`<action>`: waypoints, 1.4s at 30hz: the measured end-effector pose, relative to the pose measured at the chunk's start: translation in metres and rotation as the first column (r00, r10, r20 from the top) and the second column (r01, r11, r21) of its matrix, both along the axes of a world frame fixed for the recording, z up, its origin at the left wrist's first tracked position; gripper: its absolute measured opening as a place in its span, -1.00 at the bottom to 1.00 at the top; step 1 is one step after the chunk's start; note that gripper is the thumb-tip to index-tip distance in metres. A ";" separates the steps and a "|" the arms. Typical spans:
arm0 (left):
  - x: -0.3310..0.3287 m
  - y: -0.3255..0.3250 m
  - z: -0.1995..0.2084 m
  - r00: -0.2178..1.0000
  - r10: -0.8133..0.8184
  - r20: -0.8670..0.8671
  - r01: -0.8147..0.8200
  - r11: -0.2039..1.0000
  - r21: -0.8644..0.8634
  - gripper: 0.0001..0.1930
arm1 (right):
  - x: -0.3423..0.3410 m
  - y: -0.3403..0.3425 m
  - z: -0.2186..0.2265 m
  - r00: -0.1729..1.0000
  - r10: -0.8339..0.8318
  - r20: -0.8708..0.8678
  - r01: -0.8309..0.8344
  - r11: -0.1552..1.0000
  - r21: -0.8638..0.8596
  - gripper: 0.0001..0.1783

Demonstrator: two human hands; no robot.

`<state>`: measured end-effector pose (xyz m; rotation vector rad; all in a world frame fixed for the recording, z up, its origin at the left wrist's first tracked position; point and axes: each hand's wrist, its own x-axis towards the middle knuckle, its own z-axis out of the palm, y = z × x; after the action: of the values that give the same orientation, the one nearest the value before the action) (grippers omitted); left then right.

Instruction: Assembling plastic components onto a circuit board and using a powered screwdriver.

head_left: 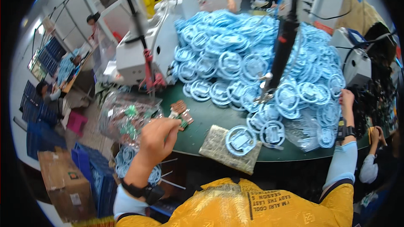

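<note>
a clear bag (pixel 122 120) lay left of the grey pad (pixel 213 141), then the left hand (pixel 156 138), narrowed, hold unclear, near small boards (pixel 178 106). a blue ring (pixel 241 140) sat on the pad, piled rings (pixel 240 46) beyond; well to its right, the right hand (pixel 347 97) was beside rings, grip unclear.

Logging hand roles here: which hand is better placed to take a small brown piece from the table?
Left, I'd judge: the left hand is close to the small brown pieces, while the right hand is well away, at the right side of the pile of blue rings.
</note>
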<state>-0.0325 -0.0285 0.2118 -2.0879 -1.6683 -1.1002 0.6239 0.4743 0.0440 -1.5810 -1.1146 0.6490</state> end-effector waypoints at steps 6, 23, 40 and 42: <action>-0.050 -0.017 -0.136 0.856 0.447 0.260 -0.347 0.869 -0.354 -0.82 | -0.046 -0.003 0.035 0.828 -0.194 0.526 -0.080 0.888 0.453 -0.56; -0.084 0.042 -0.177 0.893 0.445 0.066 -0.402 0.855 -0.327 -0.86 | -0.142 -0.086 0.101 0.972 0.231 -0.034 -0.195 0.884 0.425 -0.79; -0.035 0.014 -0.181 0.692 0.497 0.523 -0.345 0.865 -0.365 -0.74 | -0.349 -0.359 0.038 0.190 0.618 0.763 -0.897 0.425 -0.120 -0.32; -0.026 -0.001 -0.174 0.744 0.468 0.477 -0.233 0.851 -0.471 -0.75 | -0.355 -0.361 0.035 0.007 0.448 0.894 -0.875 0.436 -0.212 -0.40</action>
<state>-0.0581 -0.0297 0.0376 -1.5566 -2.6391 -1.4563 0.2693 0.1134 0.0789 -0.7247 -2.8002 0.0156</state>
